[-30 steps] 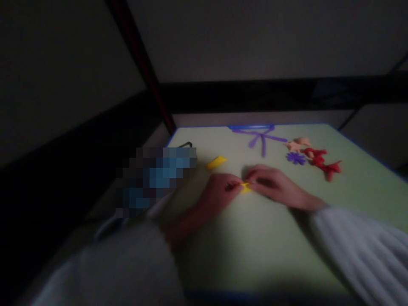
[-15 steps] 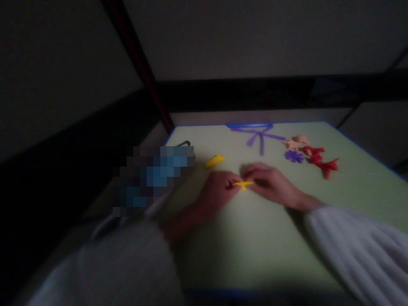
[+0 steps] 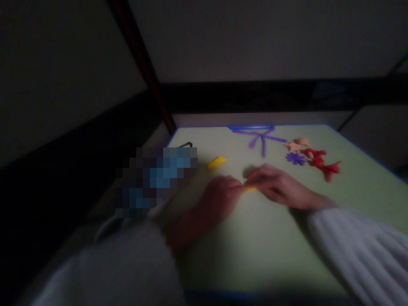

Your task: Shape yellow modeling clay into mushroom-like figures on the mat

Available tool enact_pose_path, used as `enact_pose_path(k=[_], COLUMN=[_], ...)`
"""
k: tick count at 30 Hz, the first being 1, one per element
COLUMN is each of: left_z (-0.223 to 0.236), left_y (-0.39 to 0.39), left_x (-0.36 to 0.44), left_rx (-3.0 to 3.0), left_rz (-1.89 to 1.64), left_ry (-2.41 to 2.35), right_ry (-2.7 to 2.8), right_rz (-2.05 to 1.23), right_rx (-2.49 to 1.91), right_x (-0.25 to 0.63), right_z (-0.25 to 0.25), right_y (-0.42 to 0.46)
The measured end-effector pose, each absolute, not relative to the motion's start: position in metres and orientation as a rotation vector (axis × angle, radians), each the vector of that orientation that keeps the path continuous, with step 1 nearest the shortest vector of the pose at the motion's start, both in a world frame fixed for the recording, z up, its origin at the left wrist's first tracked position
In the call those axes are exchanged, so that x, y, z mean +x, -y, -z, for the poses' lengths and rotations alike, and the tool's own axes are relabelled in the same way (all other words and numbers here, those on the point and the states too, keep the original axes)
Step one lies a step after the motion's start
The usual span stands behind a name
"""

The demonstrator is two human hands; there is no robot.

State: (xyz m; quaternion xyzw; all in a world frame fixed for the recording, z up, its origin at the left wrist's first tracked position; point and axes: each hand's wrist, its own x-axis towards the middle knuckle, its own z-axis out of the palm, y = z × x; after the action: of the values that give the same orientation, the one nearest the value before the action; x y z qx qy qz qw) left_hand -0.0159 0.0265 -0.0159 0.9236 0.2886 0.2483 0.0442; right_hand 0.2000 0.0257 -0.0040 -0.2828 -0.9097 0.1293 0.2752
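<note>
Both my hands meet over the middle of the pale green table [image 3: 255, 246]. My left hand [image 3: 223, 195] is closed, its fingertips pinching one end of a small yellow piece of modelling clay [image 3: 251, 189]. My right hand [image 3: 277, 185] is curled over the other end, fingers and thumb pressed on it. Most of this piece is hidden by the fingers. Just beyond my left hand lies a thicker yellow clay lump [image 3: 217, 162], touched by neither hand.
Far back lie flat purple strips [image 3: 263, 138] by a blue bar [image 3: 251, 127]. At the right are a purple flower shape [image 3: 296, 159], a peach star shape [image 3: 293, 147] and red clay figures [image 3: 318, 161]. A blurred-out bluish patch [image 3: 162, 176] is at the left edge.
My left fingers have closed over the yellow piece, so less of it shows. The view has shifted slightly; the other things on the table have not moved.
</note>
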Motion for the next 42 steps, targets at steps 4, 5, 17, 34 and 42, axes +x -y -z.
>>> enact_pose_path(k=[4, 5, 17, 34, 42], left_z=[0.015, 0.013, 0.000, 0.007, 0.012], left_y=[-0.019, -0.018, -0.020, -0.007, -0.008], left_x=[-0.018, -0.018, -0.027, -0.011, -0.005], left_rx=[2.862, 2.866, 2.850, 2.794, 2.783], left_rz=[-0.779, -0.757, -0.672, -0.364, -0.270], left_ry=[-0.853, -0.855, -0.893, -0.691, -0.725], right_ry=[2.480, 2.490, 2.473, 2.388, 2.385], right_rz=[-0.310, -0.301, -0.306, -0.117, -0.131], right_rx=[-0.754, -0.754, -0.797, -0.908, -0.917], right_x=[0.201, 0.201, 0.207, 0.219, 0.220], right_z=[0.001, 0.000, 0.002, 0.002, 0.007], right_y=[-0.024, -0.024, -0.020, -0.029, -0.032])
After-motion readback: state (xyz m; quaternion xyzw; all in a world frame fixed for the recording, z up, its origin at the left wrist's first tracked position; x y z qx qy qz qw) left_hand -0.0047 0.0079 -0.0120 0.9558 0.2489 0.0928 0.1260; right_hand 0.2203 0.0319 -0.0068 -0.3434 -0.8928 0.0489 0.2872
